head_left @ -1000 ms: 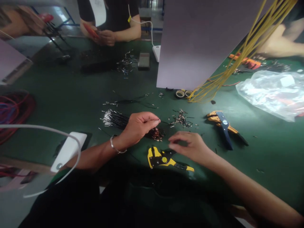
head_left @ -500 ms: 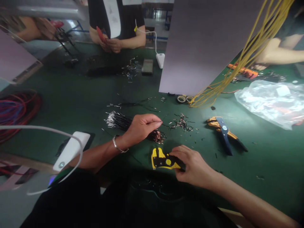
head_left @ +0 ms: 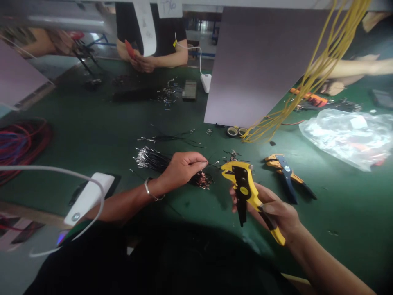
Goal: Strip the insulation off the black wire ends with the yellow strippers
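Note:
My left hand [head_left: 181, 170] is closed in a pinch on a thin black wire [head_left: 214, 164], whose light tip sticks out to the right. Beneath that hand lies a bundle of black wires [head_left: 156, 159], silvery at its left end and coppery at its right. My right hand [head_left: 281, 209] is wrapped round the handles of a yellow and black wire stripper [head_left: 244, 191]. The stripper is held up with its jaws pointing left, a short gap from the wire tip. Behind the jaws is a small pile of wire scraps [head_left: 233, 155].
A second wire stripper [head_left: 287, 171] lies to the right, near a clear plastic bag [head_left: 350, 135]. Yellow wires [head_left: 288, 108] hang beside a grey panel [head_left: 242, 73]. Tape rolls [head_left: 232, 132] sit below it. A white power strip [head_left: 89, 198] is at left. Co-workers' hands [head_left: 144, 61] are across the table.
My right hand has lifted the yellow wire stripper from the table and turned it upright, its jaws now close to the wire. My left hand has barely moved and still pinches.

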`<state>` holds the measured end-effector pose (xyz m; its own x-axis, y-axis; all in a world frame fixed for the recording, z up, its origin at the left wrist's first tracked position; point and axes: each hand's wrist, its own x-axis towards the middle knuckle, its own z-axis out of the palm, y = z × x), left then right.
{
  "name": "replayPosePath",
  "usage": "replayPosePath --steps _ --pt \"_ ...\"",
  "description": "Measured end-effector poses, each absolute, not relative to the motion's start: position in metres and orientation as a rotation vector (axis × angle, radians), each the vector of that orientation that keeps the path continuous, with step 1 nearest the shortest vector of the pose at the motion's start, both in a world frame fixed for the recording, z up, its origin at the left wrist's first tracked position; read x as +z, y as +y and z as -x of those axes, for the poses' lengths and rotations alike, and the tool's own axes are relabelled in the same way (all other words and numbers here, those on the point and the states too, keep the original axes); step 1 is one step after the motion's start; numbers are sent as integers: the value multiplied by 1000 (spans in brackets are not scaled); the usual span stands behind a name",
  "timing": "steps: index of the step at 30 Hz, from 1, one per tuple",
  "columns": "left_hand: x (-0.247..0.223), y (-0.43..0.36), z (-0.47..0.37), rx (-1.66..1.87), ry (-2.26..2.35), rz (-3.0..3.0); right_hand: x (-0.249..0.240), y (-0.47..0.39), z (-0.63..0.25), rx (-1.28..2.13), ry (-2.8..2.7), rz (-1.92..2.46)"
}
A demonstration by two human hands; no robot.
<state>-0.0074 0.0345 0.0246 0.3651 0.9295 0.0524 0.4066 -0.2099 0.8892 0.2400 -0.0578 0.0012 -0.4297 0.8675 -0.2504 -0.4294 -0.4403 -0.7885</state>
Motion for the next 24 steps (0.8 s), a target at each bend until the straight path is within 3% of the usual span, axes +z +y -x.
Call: replayPosePath --steps 12,24 --pt "26 40 9 704 1048 -1782 -6 -42 -230 1946 -822 926" --pt "22 45 17 687 800 -2363 -17 -41 -230 2060 -1029 836"
